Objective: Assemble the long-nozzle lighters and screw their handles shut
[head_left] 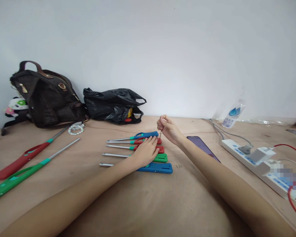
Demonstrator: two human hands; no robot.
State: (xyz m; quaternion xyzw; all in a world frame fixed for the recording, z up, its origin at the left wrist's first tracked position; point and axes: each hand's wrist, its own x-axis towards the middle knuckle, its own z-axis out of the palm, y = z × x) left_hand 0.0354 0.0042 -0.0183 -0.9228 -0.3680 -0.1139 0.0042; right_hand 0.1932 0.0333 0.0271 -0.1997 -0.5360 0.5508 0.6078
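Several long-nosed gas lighters lie side by side: a blue lighter at the back, a red lighter, another red lighter, a green lighter and a blue lighter in front. My left hand rests flat across their middles, fingers stretched toward the farther red handle. In my right hand, closed fingers grip a thin upright screwdriver; its tip meets that red handle's end. The grip part is hidden in my fist. A few tiny screws lie beside the front blue lighter.
On the left lie a red lighter, a green lighter and a bead bracelet. Behind are a dark backpack and a black plastic bag. Rightward are a phone, a power strip and a bottle.
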